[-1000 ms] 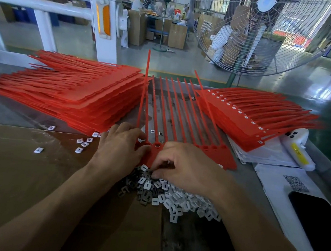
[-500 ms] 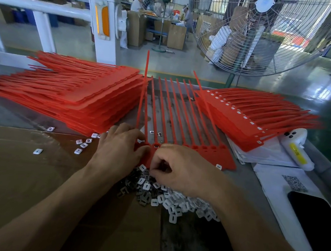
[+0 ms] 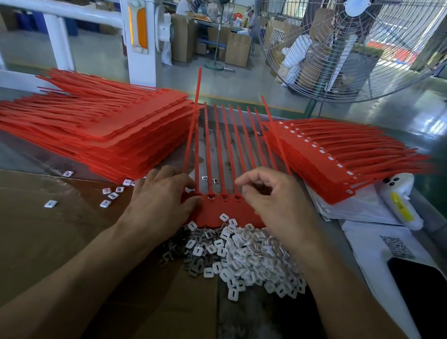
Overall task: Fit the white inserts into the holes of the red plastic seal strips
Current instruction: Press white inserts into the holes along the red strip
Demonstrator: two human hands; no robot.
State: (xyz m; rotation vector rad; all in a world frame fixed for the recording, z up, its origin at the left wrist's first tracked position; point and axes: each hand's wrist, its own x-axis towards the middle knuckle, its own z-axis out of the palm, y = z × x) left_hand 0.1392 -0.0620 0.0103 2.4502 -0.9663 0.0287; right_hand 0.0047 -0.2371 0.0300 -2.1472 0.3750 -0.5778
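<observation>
Seal strip under left fingers; right fingers above.

At the right of the frame, a yellow label on a white plastic device carries unreadable print; nearby white paper shows a QR code.
</observation>
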